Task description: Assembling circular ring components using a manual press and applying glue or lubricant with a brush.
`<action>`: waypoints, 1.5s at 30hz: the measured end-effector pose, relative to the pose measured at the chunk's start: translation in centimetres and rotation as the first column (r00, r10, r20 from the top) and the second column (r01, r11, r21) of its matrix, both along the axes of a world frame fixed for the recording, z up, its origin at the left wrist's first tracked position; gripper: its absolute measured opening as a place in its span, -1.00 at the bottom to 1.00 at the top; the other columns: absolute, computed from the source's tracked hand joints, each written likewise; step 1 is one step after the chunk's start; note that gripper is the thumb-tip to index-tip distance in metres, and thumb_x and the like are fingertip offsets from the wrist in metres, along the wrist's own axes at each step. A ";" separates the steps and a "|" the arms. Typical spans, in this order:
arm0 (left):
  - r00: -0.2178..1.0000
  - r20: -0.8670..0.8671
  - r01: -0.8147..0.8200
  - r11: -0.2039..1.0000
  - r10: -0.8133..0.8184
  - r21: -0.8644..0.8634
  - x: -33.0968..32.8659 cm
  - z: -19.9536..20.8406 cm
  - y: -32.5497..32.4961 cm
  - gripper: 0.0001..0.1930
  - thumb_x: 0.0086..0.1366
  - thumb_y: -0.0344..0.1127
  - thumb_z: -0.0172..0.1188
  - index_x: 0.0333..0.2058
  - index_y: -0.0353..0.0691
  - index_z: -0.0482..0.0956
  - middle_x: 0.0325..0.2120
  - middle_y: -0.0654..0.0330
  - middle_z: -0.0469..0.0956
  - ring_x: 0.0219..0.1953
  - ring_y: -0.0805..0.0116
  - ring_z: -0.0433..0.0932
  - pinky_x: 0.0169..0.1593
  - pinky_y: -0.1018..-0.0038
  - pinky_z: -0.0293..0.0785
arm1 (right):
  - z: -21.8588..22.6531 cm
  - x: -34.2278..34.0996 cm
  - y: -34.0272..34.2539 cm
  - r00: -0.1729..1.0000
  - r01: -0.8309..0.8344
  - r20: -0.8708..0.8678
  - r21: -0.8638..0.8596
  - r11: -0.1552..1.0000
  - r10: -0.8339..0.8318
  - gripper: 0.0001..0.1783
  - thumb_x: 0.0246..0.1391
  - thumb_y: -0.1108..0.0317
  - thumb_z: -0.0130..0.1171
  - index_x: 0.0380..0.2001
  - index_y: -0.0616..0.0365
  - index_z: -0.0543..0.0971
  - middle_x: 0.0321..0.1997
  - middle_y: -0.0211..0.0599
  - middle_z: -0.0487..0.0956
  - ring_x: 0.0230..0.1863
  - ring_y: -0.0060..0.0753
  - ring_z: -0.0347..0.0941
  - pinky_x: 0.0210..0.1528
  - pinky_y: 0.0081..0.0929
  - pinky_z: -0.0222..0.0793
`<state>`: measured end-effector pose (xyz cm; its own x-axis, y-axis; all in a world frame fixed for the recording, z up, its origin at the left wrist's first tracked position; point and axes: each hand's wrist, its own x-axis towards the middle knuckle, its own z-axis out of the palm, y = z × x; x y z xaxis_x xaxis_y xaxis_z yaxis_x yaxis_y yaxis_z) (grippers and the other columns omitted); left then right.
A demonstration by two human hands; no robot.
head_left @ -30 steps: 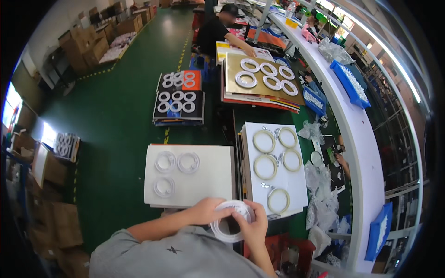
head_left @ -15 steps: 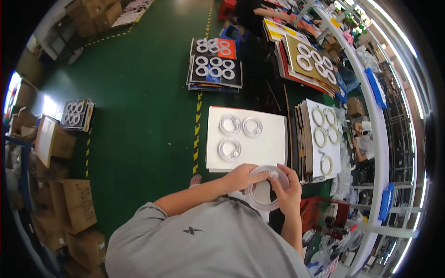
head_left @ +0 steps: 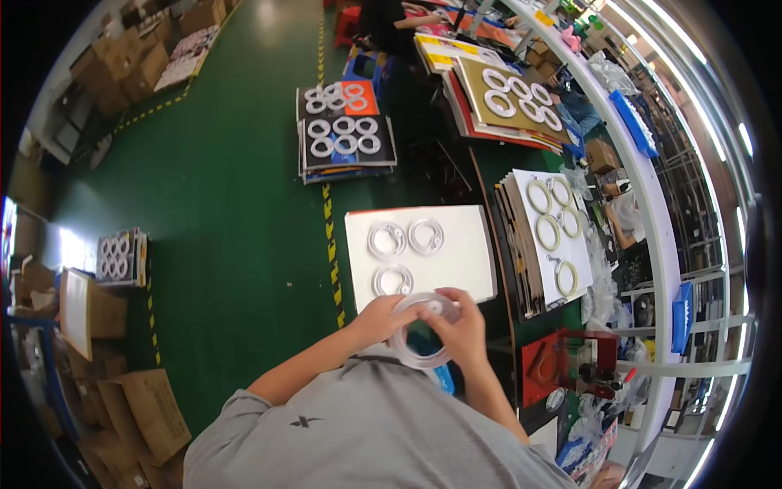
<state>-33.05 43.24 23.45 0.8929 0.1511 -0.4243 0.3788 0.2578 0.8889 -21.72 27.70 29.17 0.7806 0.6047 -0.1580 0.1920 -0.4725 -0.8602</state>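
A clear plastic ring (head_left: 420,360), which looks like a coil of tubing, is held in front of my body. My left hand (head_left: 376,320) grips its left side, the thumb lying across the upper part. Opposite, my right hand (head_left: 463,332) has its fingers closed around the right side, with the thumb pressed on a small white piece (head_left: 435,307) at the ring's inner edge. Just beyond my hands lies a white sheet (head_left: 463,265) on a stack. Three similar clear rings rest on it, including one (head_left: 393,282) close to my left hand.
To the right, a stack of boards (head_left: 533,306) bears several yellowish rings. A red hand press (head_left: 544,375) stands nearer. Farther off are stacks with white rings (head_left: 346,167) and a gold board (head_left: 472,77). Cardboard boxes (head_left: 147,407) line the left; a co-worker's arm (head_left: 623,228) shows at right.
My view has shifted, bringing the red press more fully into sight. Both hands still hold the ring, now lower left in the picture and overlapping the white sheet's near edge.
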 end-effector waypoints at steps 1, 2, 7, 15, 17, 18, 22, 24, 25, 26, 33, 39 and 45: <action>0.999 -0.001 -0.034 0.999 0.034 0.018 0.2 -0.4 0.9 -0.58 0.45 0.04 0.23 -0.09 -0.26 0.68 -0.58 0.31 0.58 -0.62 0.53 0.53 -0.60 0.53 0.37 | -1.4 0.5 0.7 0.998 -0.015 -0.058 0.027 1.000 0.017 -0.46 0.02 0.29 0.57 0.04 0.24 0.61 -0.07 -0.24 0.66 -0.08 -0.48 0.58 -0.03 -0.48 0.53; 0.997 -0.064 -0.038 0.999 0.040 0.027 0.6 -1.0 1.9 -0.59 0.45 0.05 0.23 -0.13 -0.24 0.68 -0.62 0.32 0.56 -0.64 0.54 0.52 -0.61 0.55 0.33 | -2.5 1.1 1.5 0.997 -0.073 0.007 0.054 0.996 0.073 -0.44 0.03 0.26 0.57 0.06 0.24 0.60 -0.10 -0.27 0.66 -0.09 -0.49 0.58 -0.04 -0.49 0.53; 0.989 -0.128 -0.083 0.996 0.079 -0.027 0.3 -0.3 6.6 -0.64 0.47 0.00 0.23 -0.20 -0.23 0.66 -0.64 0.32 0.54 -0.68 0.55 0.49 -0.63 0.54 0.32 | -3.0 1.9 5.5 0.926 -0.126 -0.341 0.116 0.985 0.158 -0.51 0.21 0.38 0.40 0.17 0.23 0.54 -0.08 -0.26 0.66 -0.07 -0.52 0.59 -0.04 -0.52 0.54; 1.000 -0.005 0.023 0.993 -0.024 -0.116 -0.8 -5.2 17.2 -0.72 0.50 -0.08 0.18 -0.17 -0.19 0.64 -0.58 0.37 0.54 -0.62 0.58 0.51 -0.58 0.60 0.36 | -4.5 -1.4 16.8 0.993 0.058 -0.101 -0.012 0.998 -0.059 -0.49 0.05 0.24 0.53 0.02 0.23 0.62 -0.02 -0.13 0.66 -0.04 -0.29 0.62 0.02 -0.38 0.54; 0.996 0.000 0.092 0.987 -0.093 -0.130 -1.5 -4.4 22.1 -0.72 0.49 -0.07 0.20 -0.18 -0.19 0.64 -0.58 0.37 0.55 -0.62 0.58 0.51 -0.58 0.60 0.36 | -4.0 -3.3 20.4 0.987 0.114 -0.106 -0.071 0.991 -0.122 -0.46 0.03 0.19 0.55 0.01 0.24 0.62 -0.02 -0.12 0.66 -0.02 -0.27 0.62 0.03 -0.38 0.53; 0.991 -0.001 0.136 0.981 -0.137 -0.135 -2.4 -3.8 24.0 -0.71 0.48 -0.06 0.21 -0.19 -0.19 0.65 -0.58 0.37 0.55 -0.62 0.59 0.51 -0.58 0.60 0.36 | -3.4 -4.9 21.9 0.986 0.121 -0.102 -0.094 0.988 -0.130 -0.46 0.03 0.19 0.55 0.01 0.24 0.62 -0.02 -0.12 0.66 -0.02 -0.27 0.62 0.03 -0.38 0.53; 0.982 -0.010 0.185 0.977 -0.187 -0.109 -3.5 -3.4 32.7 -0.66 0.45 -0.01 0.26 -0.12 -0.19 0.69 -0.64 0.37 0.53 -0.68 0.62 0.47 -0.61 0.64 0.29 | -2.0 -6.8 30.1 0.994 0.100 -0.042 -0.063 0.993 -0.103 -0.44 0.12 0.17 0.49 0.09 0.23 0.58 0.01 -0.10 0.64 0.02 -0.26 0.60 0.08 -0.37 0.51; 0.983 -0.004 0.183 0.975 -0.185 -0.124 -4.0 -2.5 35.8 -0.65 0.44 0.01 0.26 -0.12 -0.19 0.69 -0.64 0.37 0.53 -0.68 0.62 0.47 -0.61 0.64 0.30 | -1.4 -6.8 33.0 0.991 0.083 -0.101 -0.014 0.996 -0.084 -0.54 0.23 0.27 0.39 0.13 0.19 0.57 -0.04 -0.22 0.64 -0.19 -0.46 0.60 -0.10 -0.50 0.55; 0.986 0.003 0.166 0.976 -0.168 -0.142 -3.9 -2.1 37.0 -0.63 0.44 0.03 0.27 -0.13 -0.19 0.69 -0.64 0.38 0.53 -0.68 0.62 0.47 -0.61 0.64 0.30 | -1.8 -6.7 33.8 0.991 0.091 -0.099 -0.007 0.996 -0.092 -0.54 0.23 0.27 0.39 0.13 0.19 0.57 -0.04 -0.22 0.64 -0.19 -0.46 0.60 -0.10 -0.50 0.55; 0.987 0.020 0.163 0.974 -0.162 -0.160 -3.8 -2.4 37.7 -0.61 0.44 0.07 0.27 -0.13 -0.19 0.67 -0.64 0.39 0.52 -0.68 0.63 0.46 -0.60 0.64 0.30 | -2.2 -6.7 34.5 0.990 0.099 -0.101 0.007 0.995 -0.098 -0.55 0.25 0.27 0.37 0.14 0.19 0.57 -0.04 -0.23 0.65 -0.21 -0.50 0.59 -0.13 -0.52 0.54; 0.986 -0.007 0.163 0.978 -0.165 -0.131 -2.4 -3.2 45.4 -0.64 0.47 0.00 0.24 -0.13 -0.22 0.69 -0.59 0.37 0.53 -0.63 0.60 0.49 -0.57 0.57 0.37 | -3.5 -5.6 42.8 0.981 0.159 -0.117 0.014 0.987 -0.157 -0.53 0.14 0.27 0.46 0.08 0.20 0.60 -0.03 -0.23 0.68 -0.02 -0.40 0.61 0.04 -0.42 0.54; 0.991 -0.076 0.113 0.994 -0.113 -0.008 1.2 -3.3 56.8 -0.67 0.49 -0.04 0.20 -0.11 -0.21 0.67 -0.59 0.36 0.54 -0.63 0.58 0.51 -0.58 0.56 0.37 | -6.3 -0.5 54.3 0.980 0.115 -0.170 0.061 0.991 -0.103 -0.43 0.06 0.12 0.54 0.05 0.18 0.60 -0.03 -0.21 0.68 -0.04 -0.34 0.62 0.04 -0.38 0.54; 0.982 -0.188 -0.020 0.999 0.029 0.047 6.3 -1.4 69.3 -0.65 0.47 0.02 0.22 -0.15 -0.18 0.67 -0.60 0.38 0.54 -0.64 0.58 0.49 -0.60 0.57 0.38 | -7.9 6.7 67.6 0.897 0.035 -0.434 0.260 0.965 0.084 -0.48 0.22 0.18 0.40 0.16 0.18 0.55 -0.03 -0.31 0.67 -0.11 -0.52 0.59 -0.08 -0.46 0.55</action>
